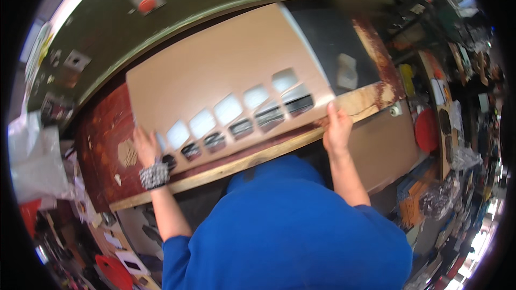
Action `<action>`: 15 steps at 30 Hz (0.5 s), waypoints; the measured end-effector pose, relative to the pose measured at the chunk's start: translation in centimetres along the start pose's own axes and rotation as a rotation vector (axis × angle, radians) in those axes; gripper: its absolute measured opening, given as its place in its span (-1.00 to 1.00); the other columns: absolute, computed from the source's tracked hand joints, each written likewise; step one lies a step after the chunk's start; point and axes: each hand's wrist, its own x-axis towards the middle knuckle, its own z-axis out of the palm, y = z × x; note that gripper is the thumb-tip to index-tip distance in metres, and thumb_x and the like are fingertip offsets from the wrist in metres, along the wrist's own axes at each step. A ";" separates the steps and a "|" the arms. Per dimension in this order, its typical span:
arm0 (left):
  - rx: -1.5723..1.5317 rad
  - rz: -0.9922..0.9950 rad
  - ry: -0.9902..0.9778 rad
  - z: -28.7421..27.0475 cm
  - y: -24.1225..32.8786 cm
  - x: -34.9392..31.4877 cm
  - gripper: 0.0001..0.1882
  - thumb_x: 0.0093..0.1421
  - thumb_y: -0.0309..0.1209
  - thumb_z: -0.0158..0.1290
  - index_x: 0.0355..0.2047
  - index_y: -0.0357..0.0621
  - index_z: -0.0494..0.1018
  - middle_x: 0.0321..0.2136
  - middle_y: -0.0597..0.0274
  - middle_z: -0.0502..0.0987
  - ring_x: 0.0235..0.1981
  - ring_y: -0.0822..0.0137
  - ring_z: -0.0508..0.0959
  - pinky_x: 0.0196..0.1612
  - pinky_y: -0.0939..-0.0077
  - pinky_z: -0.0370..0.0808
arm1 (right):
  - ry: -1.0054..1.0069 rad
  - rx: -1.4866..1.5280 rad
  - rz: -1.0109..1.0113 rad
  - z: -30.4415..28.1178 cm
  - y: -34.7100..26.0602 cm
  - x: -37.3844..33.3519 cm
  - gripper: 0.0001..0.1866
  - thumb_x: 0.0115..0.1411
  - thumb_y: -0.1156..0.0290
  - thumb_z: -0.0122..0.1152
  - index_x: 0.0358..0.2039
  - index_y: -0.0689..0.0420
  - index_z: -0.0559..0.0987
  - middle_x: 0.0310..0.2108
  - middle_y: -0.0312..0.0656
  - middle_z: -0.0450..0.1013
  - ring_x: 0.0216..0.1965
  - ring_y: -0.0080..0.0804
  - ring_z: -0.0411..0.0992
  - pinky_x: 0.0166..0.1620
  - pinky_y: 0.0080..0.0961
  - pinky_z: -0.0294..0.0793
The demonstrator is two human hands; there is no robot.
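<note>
If the right hand [338,130], fingers pinching the brown sheet [215,56] mid-right, slips, the sheet may bend; I can't tell if the left hand [145,149] pinches.

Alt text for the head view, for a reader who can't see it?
A large tan sheet with two rows of cut-outs covers much of a worn red workbench, the right hand gripping its near right corner, the left hand at its left edge. A dark panel shows to the right.
</note>
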 end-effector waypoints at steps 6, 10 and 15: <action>0.127 -0.107 -0.068 0.2 0.7 -3.2 -0.39 0.33 -0.22 -0.07 0.30 -0.27 0.14 0.31 -0.27 0.09 0.31 -0.17 0.14 0.33 0.14 0.12 | 0.262 -0.545 -0.132 -6.7 -1.5 2.4 -0.81 0.32 0.42 0.12 -0.26 0.30 0.59 -0.44 -0.21 0.57 -0.39 -0.47 0.56 -0.28 -0.54 0.53; 0.022 -0.128 -0.026 -0.2 1.4 -2.9 -0.41 0.31 -0.25 -0.04 0.28 -0.25 0.18 0.30 -0.28 0.10 0.30 -0.18 0.16 0.32 0.13 0.14 | 0.224 -1.324 -0.648 -9.5 -0.7 10.9 -0.26 0.02 0.23 0.43 0.17 0.25 0.36 0.13 0.19 0.32 0.18 0.14 0.24 0.19 -0.05 0.24; -0.080 -0.126 0.054 -1.2 1.1 -1.2 -0.57 0.21 -0.29 0.07 0.02 -0.29 0.38 -0.01 -0.17 0.44 0.05 -0.11 0.40 0.13 0.09 0.33 | -0.038 -1.320 -0.565 -10.1 1.6 17.1 -0.06 -0.09 0.20 0.49 0.27 0.20 0.23 0.16 0.21 0.23 0.25 0.17 0.09 0.29 -0.04 0.10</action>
